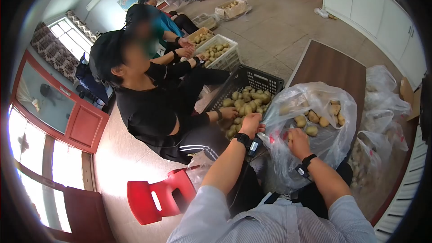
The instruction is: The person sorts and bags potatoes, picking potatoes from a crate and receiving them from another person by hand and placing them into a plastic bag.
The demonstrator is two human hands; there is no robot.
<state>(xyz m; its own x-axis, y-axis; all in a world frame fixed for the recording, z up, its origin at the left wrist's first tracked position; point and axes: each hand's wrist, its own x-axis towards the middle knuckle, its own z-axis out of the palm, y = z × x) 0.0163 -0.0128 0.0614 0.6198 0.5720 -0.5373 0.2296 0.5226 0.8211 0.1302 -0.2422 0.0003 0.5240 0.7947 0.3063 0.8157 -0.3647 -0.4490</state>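
A clear plastic bag [281, 164] stands open in front of me, with several potatoes [313, 116] inside. My left hand [252, 125] is closed at the bag's left edge, beside a black crate [239, 74]; its fingers pinch the plastic. Curled over the front rim, near a red mark on the bag, my right hand [298, 142] is closed on the plastic; its fingertips are partly hidden. Potatoes [247, 102] fill much of the black crate.
A co-worker in black [148, 108] sits at left, one hand among the crate's potatoes. Beyond are a white crate [231, 58] and more people. A brown board [330, 69] lies behind the bag, filled plastic bags [375, 144] at right, and a red stool [144, 200] at lower left.
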